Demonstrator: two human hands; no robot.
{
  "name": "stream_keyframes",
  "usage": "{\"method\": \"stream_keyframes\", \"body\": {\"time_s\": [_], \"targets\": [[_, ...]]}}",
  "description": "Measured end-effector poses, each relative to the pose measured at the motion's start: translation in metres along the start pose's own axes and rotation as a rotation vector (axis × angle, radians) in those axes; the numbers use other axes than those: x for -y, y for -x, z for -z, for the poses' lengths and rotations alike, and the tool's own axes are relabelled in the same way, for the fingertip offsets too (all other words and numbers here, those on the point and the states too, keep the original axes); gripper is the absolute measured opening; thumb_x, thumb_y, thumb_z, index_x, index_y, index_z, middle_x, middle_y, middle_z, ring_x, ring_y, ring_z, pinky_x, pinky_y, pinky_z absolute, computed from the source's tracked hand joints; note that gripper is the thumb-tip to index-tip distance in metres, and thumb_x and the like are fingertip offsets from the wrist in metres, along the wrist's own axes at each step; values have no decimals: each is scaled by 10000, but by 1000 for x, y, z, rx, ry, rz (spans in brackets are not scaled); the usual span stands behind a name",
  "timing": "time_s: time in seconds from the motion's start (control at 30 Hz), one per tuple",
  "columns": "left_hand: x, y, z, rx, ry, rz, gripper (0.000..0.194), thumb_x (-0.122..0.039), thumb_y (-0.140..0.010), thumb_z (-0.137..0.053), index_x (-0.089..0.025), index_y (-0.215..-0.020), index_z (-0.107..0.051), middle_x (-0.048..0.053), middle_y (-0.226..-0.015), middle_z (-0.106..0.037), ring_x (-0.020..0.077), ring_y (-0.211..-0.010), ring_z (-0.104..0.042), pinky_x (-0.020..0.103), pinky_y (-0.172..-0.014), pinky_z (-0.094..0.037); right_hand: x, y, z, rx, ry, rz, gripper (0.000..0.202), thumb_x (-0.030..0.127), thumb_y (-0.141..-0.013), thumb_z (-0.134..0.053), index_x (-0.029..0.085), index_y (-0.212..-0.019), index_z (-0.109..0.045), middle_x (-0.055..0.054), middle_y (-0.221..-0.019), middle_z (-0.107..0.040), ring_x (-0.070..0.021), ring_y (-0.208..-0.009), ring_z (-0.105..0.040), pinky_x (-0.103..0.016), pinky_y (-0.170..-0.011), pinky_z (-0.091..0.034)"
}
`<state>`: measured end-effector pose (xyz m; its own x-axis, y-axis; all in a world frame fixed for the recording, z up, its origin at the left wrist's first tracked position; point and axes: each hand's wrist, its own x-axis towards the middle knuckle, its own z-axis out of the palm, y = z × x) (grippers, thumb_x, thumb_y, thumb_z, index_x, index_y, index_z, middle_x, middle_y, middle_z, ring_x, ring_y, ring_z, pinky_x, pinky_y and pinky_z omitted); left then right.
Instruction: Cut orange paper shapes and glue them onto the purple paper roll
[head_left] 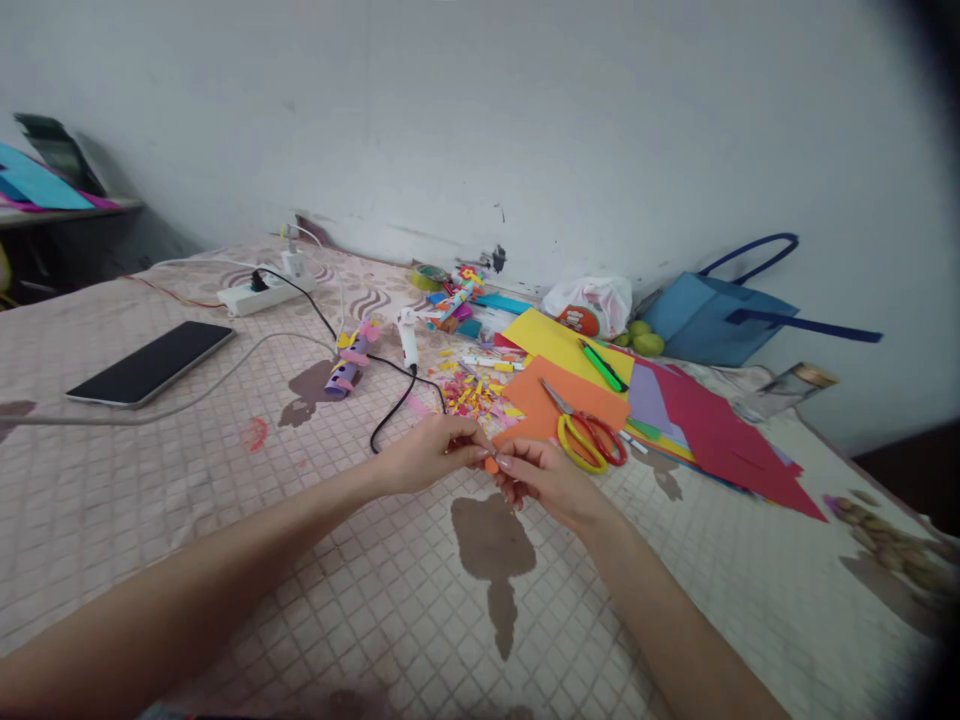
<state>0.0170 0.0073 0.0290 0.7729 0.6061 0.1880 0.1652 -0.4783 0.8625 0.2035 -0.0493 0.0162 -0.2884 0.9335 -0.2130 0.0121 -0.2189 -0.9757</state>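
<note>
A small orange piece of paper [491,465] is pinched between my two hands above the patterned cloth. My left hand [435,452] grips it from the left with thumb and forefinger. From the right, my right hand [546,480] closes its fingertips on the same piece, and part of it is hidden by the fingers. Just beyond the right hand lie scissors [592,440] with one yellow and one red handle, resting partly on an orange sheet [559,395]. A heap of coloured paper scraps [476,390] spreads behind the hands.
A white glue gun [407,338] with a black cord stands near a purple paper tube figure [349,362]. Leftward are a tablet [154,362] and a power strip [262,295]. Rightward lie a green cutter [602,365], red sheets [727,430], a glass jar [787,388] and a blue bag [712,318].
</note>
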Motion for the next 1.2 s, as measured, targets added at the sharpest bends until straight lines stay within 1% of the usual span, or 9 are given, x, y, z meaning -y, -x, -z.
{"method": "stream_keyframes", "body": {"time_s": [0.27,0.43,0.63,0.73,0.9,1.2], "targets": [[-4,0,1,8,13,12,159,-232,-815,-513,-126,-782,-626,18,-696,-638,97,-643,-564,189,-597,-422,-2,-1,1,0,8,-8,232,375,-739,-628,152,-752,-567,13,-652,-573,-62,-488,-525,-172,-425,-404],[-3,0,1,9,-30,25,153,-215,-812,-508,-126,-788,-630,19,-692,-644,97,-633,-560,186,-585,-413,-3,-1,1,2,45,-8,237,381,-733,-630,155,-745,-559,16,-638,-569,-66,-494,-527,-171,-430,-411],[-2,0,0,6,-49,31,147,-211,-807,-506,-134,-787,-630,18,-700,-656,101,-632,-562,194,-588,-415,-3,-1,1,3,105,22,197,332,-715,-649,158,-735,-559,27,-602,-554,-65,-480,-510,-178,-435,-423],[-1,0,0,3,-26,33,144,-214,-805,-510,-132,-786,-627,20,-700,-657,101,-632,-564,196,-593,-422,-3,-1,1,1,95,26,201,331,-707,-654,157,-730,-555,27,-609,-557,-67,-481,-517,-180,-435,-426],[3,-1,1,23,35,31,164,-230,-822,-495,-126,-796,-619,28,-722,-655,103,-657,-576,201,-618,-439,-2,-1,0,10,62,19,200,344,-735,-627,153,-744,-564,18,-644,-570,-64,-497,-530,-174,-439,-422],[7,-1,1,34,37,16,181,-245,-835,-481,-125,-806,-612,33,-735,-649,106,-673,-574,207,-623,-442,-1,-1,0,13,18,-14,222,364,-725,-643,156,-738,-567,14,-669,-583,-64,-504,-527,-178,-441,-412]]}}
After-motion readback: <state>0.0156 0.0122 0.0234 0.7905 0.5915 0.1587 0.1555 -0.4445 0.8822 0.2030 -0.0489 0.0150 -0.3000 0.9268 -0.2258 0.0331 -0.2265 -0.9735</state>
